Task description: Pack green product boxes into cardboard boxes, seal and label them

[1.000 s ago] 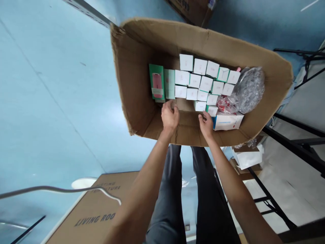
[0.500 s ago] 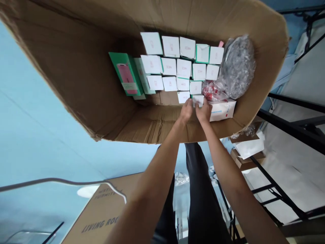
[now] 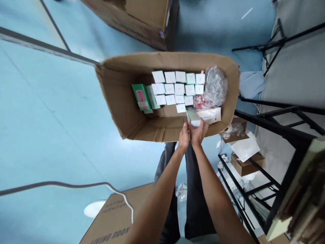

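Observation:
A slim white-and-green carton [image 3: 194,117] is tilted toward me at the near side of a large open cardboard box [image 3: 142,133]. My right hand [image 3: 199,131] is closed around the carton's near end. Beside its lower left corner, my left hand [image 3: 184,137] has its fingers extended upward, and nothing shows in its grasp. Rows of similar white-ended cartons [image 3: 179,88] stand upright in the box. A green carton with a pink picture [image 3: 141,97] leans at the left. A white box [image 3: 212,115] lies right of my right hand, below a red item in clear plastic [image 3: 201,101].
Crumpled clear plastic wrap [image 3: 216,86] fills the box's right end. Another cardboard box [image 3: 144,23] stands beyond it. Black metal frames [image 3: 276,127] run along the right. A printed carton [image 3: 114,220] and a pale cable [image 3: 63,184] are at the lower left.
The carton has come out of its row toward me and tipped, with my right hand around its end. My left hand has drawn back slightly. My view has pulled back from the box.

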A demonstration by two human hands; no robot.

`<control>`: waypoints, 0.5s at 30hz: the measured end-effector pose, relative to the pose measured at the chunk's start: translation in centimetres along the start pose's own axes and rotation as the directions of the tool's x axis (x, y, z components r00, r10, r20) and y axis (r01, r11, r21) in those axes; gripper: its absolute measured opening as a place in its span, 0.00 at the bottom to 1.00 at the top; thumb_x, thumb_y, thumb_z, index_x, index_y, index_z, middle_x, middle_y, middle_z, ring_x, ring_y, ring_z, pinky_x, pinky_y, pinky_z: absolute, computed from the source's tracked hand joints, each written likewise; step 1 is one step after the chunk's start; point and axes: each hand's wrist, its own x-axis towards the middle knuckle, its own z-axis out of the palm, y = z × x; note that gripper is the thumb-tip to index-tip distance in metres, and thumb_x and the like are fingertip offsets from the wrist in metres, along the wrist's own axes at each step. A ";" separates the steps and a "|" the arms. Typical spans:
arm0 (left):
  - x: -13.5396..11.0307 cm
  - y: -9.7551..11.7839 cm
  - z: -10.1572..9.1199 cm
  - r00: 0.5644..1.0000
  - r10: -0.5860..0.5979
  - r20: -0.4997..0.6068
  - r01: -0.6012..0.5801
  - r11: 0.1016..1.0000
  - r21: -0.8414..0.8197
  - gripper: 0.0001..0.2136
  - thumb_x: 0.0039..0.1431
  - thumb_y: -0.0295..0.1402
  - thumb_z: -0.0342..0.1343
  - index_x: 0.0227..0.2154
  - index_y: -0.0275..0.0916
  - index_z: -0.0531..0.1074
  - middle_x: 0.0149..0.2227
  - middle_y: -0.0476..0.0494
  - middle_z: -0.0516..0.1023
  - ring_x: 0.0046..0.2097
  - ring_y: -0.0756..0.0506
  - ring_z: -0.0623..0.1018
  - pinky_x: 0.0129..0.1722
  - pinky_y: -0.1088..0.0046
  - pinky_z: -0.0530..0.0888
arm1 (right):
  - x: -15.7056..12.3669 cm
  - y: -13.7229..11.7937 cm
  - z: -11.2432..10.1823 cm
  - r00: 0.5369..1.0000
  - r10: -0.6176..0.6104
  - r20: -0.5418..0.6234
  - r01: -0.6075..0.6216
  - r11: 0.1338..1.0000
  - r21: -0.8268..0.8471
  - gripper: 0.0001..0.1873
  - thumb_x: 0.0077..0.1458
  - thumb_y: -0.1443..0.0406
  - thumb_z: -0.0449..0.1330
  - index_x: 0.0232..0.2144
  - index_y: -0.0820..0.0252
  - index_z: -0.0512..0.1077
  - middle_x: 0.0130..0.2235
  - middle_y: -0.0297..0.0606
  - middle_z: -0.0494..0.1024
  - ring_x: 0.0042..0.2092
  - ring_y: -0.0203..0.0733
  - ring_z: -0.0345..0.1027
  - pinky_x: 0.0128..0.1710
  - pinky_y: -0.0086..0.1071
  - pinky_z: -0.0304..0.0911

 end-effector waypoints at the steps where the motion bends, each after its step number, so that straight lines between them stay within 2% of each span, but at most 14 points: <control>1: -2.0 0.5 0.1 1.000 -0.008 0.006 0.008 0.999 -0.033 0.35 0.76 0.61 0.43 0.69 0.42 0.74 0.70 0.36 0.78 0.72 0.34 0.76 0.71 0.55 0.73 | -1.2 0.0 -1.4 1.000 -0.004 -0.023 0.004 1.000 0.019 0.34 0.58 0.55 0.73 0.63 0.58 0.73 0.59 0.52 0.74 0.64 0.59 0.68 0.65 0.48 0.67; 5: -8.2 2.5 0.1 0.997 0.027 0.072 -0.028 1.000 0.010 0.31 0.76 0.57 0.47 0.63 0.39 0.79 0.63 0.32 0.84 0.69 0.33 0.79 0.73 0.51 0.71 | -4.9 0.2 -6.5 0.992 -0.003 -0.126 0.014 0.996 0.088 0.29 0.56 0.60 0.72 0.58 0.60 0.75 0.55 0.51 0.76 0.61 0.57 0.70 0.64 0.49 0.69; 8: -9.8 3.1 -0.5 0.991 0.023 0.132 -0.033 0.996 0.079 0.27 0.76 0.53 0.50 0.58 0.38 0.82 0.60 0.31 0.85 0.69 0.32 0.79 0.72 0.49 0.71 | -5.8 0.4 -8.5 0.990 -0.044 -0.135 0.058 0.993 0.104 0.27 0.55 0.62 0.72 0.56 0.60 0.75 0.54 0.50 0.78 0.61 0.56 0.71 0.64 0.49 0.69; 11: -8.7 2.7 -1.5 0.992 0.010 0.123 -0.030 0.988 0.155 0.22 0.75 0.49 0.54 0.56 0.38 0.83 0.63 0.32 0.84 0.69 0.33 0.78 0.71 0.50 0.72 | -5.6 0.8 -8.3 0.993 -0.067 -0.096 0.076 0.992 0.098 0.26 0.55 0.62 0.72 0.55 0.60 0.76 0.54 0.49 0.79 0.61 0.55 0.71 0.65 0.47 0.69; 15: -4.8 1.2 -2.9 0.998 -0.017 0.057 0.004 0.977 0.211 0.20 0.73 0.44 0.59 0.59 0.38 0.81 0.65 0.32 0.82 0.69 0.34 0.78 0.70 0.53 0.73 | -5.1 1.6 -6.5 0.995 -0.063 -0.083 0.070 0.994 0.082 0.28 0.55 0.61 0.72 0.57 0.59 0.75 0.55 0.49 0.79 0.61 0.55 0.71 0.65 0.47 0.68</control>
